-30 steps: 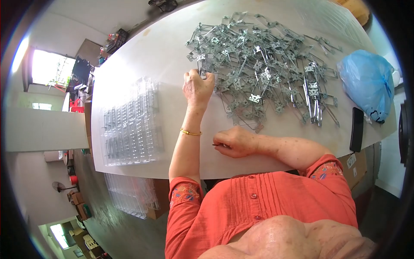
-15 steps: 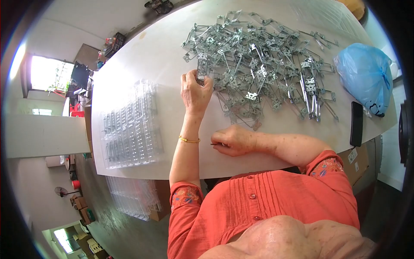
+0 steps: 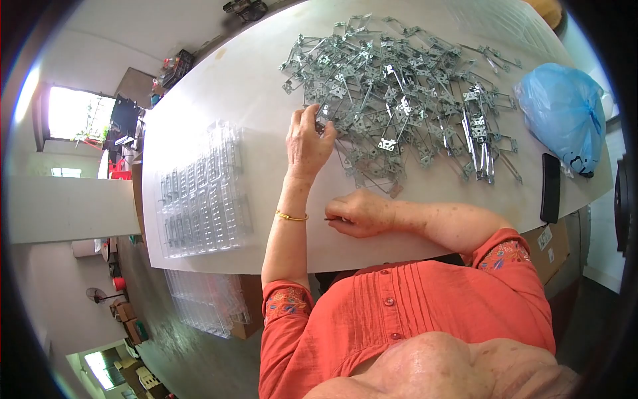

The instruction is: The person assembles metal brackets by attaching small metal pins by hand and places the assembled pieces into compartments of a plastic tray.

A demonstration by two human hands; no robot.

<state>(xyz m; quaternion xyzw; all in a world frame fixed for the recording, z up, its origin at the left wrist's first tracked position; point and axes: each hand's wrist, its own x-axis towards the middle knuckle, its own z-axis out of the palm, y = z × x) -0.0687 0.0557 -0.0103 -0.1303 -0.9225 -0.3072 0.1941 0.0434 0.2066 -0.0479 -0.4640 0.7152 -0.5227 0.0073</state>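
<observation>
My left hand (image 3: 309,147), with a gold bangle at the wrist, is at the left edge of a heap of silvery metal brackets (image 3: 392,93). Its thumb and fingers are apart around small metal parts of the heap, and the fingertips are partly hidden. Closer to my body, my right hand (image 3: 364,213) rests on the table, its fingers closed round a thin dark object (image 3: 333,219) whose end sticks out to the left. On the left of the table lie clear plastic trays (image 3: 203,193) with rows of molded slots; some metal pieces show at their left side.
A tied blue plastic bag (image 3: 561,116) stands at the right, with a black phone (image 3: 550,188) in front of it. Clear plastic film (image 3: 498,23) lies at the far right. More clear trays (image 3: 203,302) are below the table's left edge, and a cardboard box (image 3: 548,249) stands under its right side.
The bracket piece that stood in my left hand's grip no longer shows there; its fingers have spread and moved slightly right against the heap. My right hand has barely moved.
</observation>
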